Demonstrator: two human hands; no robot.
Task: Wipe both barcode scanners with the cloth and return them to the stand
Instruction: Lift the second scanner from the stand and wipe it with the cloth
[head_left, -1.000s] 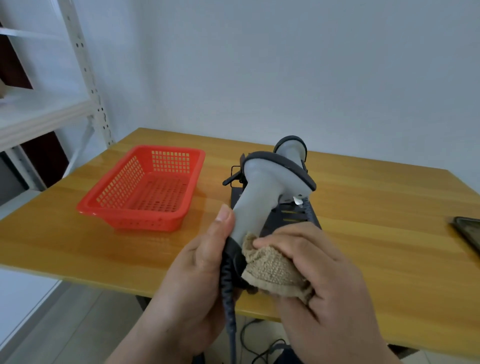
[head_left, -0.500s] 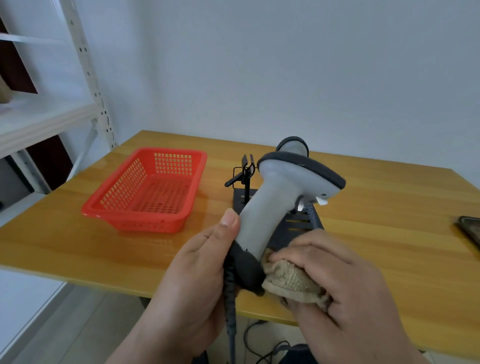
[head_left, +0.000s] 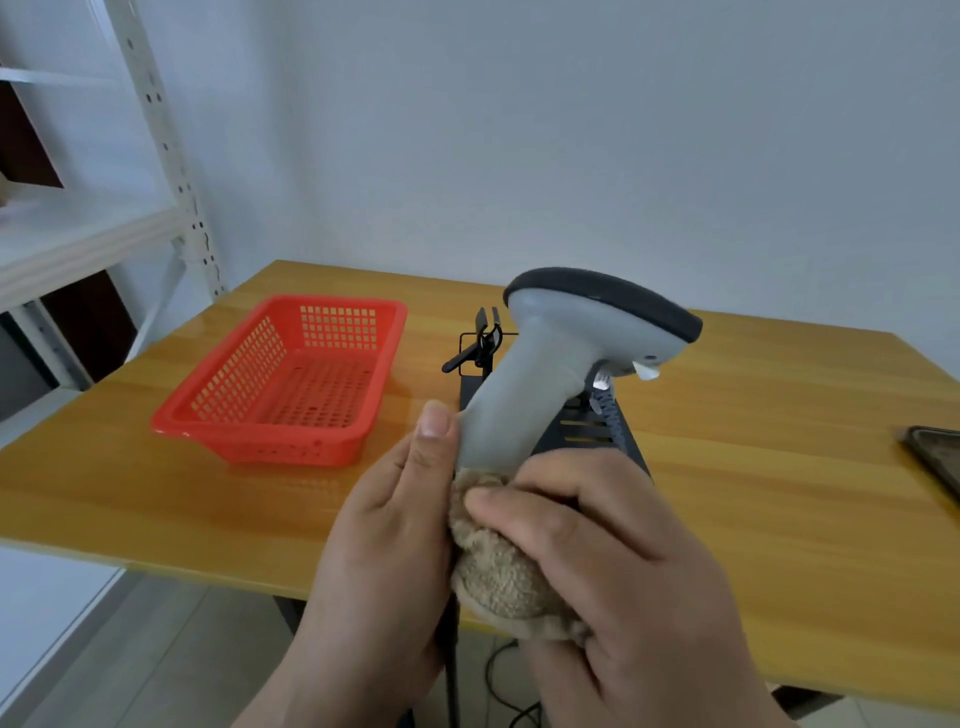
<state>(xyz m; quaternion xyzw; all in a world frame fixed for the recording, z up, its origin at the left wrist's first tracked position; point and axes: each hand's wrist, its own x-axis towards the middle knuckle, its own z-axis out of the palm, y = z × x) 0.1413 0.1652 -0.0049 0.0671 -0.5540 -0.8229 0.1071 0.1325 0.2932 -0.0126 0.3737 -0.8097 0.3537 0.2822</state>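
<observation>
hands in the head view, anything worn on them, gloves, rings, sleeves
Both are bare: the left hand and the right hand show no gloves, rings or watch. No sleeve reaches the visible wrists or forearms. Short, unpainted nail on the left thumb.

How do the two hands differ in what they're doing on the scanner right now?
The left hand steadies the scanner by its handle, thumb up along the grey grip; the right hand grips the tan cloth and presses it to the handle's base. The left hand touches bare plastic, while the right works through cloth. Both are at the lower handle.
</observation>
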